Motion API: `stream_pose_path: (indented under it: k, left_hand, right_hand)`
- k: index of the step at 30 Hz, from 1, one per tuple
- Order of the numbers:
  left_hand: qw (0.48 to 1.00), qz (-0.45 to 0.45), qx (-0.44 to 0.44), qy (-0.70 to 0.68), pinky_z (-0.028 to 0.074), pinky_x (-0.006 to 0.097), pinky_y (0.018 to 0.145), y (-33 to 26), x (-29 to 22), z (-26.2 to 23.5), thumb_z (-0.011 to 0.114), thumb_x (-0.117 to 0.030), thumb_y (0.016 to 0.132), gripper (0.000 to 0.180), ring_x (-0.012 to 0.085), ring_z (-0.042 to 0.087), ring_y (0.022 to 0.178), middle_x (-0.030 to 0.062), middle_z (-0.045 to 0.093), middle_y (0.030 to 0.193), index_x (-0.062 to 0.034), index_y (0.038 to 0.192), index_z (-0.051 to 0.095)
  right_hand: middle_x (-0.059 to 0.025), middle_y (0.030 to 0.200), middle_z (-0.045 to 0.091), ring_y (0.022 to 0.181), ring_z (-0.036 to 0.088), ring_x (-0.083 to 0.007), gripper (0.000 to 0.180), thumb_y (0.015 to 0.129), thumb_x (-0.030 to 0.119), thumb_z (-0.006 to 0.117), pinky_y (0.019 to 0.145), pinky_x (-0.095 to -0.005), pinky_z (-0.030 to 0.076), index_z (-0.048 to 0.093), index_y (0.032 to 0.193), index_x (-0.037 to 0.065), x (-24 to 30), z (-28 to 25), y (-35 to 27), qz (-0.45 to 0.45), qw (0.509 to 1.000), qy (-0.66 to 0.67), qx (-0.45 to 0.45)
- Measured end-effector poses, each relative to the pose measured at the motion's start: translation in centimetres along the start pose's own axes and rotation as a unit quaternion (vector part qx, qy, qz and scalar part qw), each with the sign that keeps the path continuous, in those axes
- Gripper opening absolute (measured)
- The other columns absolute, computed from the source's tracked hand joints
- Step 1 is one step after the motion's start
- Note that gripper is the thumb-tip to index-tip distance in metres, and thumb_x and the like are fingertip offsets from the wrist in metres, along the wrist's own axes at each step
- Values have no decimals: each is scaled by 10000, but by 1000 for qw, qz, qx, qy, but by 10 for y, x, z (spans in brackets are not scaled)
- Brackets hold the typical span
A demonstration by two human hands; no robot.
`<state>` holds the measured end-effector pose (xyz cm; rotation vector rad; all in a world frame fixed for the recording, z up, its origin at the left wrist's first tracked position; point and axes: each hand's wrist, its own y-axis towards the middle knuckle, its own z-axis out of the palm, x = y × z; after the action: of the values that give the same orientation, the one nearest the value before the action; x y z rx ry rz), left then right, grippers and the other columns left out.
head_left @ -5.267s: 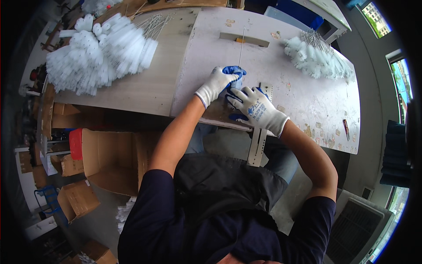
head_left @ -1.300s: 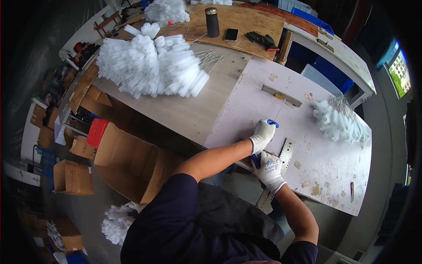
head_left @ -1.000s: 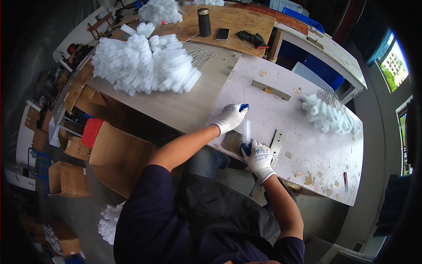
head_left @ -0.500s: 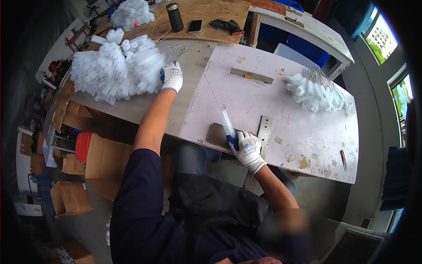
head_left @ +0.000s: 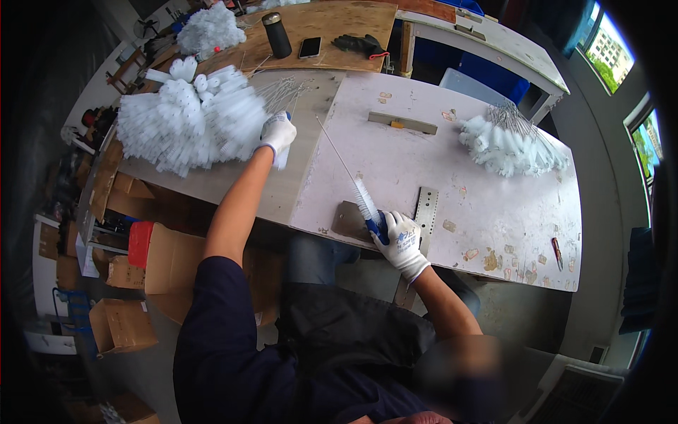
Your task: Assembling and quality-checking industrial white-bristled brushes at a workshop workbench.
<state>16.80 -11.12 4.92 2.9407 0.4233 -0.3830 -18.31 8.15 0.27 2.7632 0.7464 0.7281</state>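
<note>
My left hand (head_left: 277, 133), in a white and blue work glove, is closed at the right edge of a big heap of white-bristled wire brushes (head_left: 191, 120). White bristles of a brush (head_left: 282, 158) show below that hand; its fingertips are partly hidden. My right hand (head_left: 400, 239), gloved alike, grips another white wire brush (head_left: 364, 198) by its bristle end. That brush's thin bare stem points up and left over the table. Under it lies a flat metal plate (head_left: 349, 220) at the table's front edge, beside an upright perforated metal strip (head_left: 426, 206).
A smaller bundle of brushes (head_left: 512, 145) lies on the right of the white table (head_left: 417, 159). A metal bar (head_left: 402, 123) sits farther back, a red pen-like tool (head_left: 557, 253) at the right. Behind are a black flask (head_left: 276, 34), a phone (head_left: 310, 47) and a dark glove (head_left: 359, 44).
My left hand has turned and drawn slightly down and left, and white bristles now show beneath it. My right hand keeps its brush almost in place.
</note>
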Motion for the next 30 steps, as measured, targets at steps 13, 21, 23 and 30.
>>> stream_pose_path:
  k: [13,21,23,30]
  left_hand:
    - [777,-86,218,-584,500,285,485,-111,-39,5,502,-33,886,438,148,615,588,106,691,875,-63,1322,541]
    - [850,-29,46,-523,506,282,564,-143,-44,65,557,-29,855,451,116,610,590,61,695,794,-32,1305,575]
    - [860,-27,39,-508,505,271,563,-143,-43,66,534,-16,862,442,106,596,597,52,684,806,-36,1302,574]
    - [878,47,-20,-476,509,268,578,-140,-56,76,533,-4,874,436,94,583,623,52,683,841,-40,1306,574]
  right_hand:
    - [-133,888,652,807,652,-327,355,802,316,716,746,-424,527,607,1016,54,3,5,1,18,999,35,-25]
    - [-162,791,643,698,645,-308,180,844,155,703,643,-379,499,625,960,42,-27,-25,-1,166,932,235,-220]
    - [-137,729,628,629,628,-236,170,856,137,688,603,-345,482,619,963,24,-54,-53,5,183,914,245,-267]
    - [-72,719,610,485,529,-127,514,988,487,494,439,-262,416,612,1051,-10,-159,-138,27,427,727,418,-340]
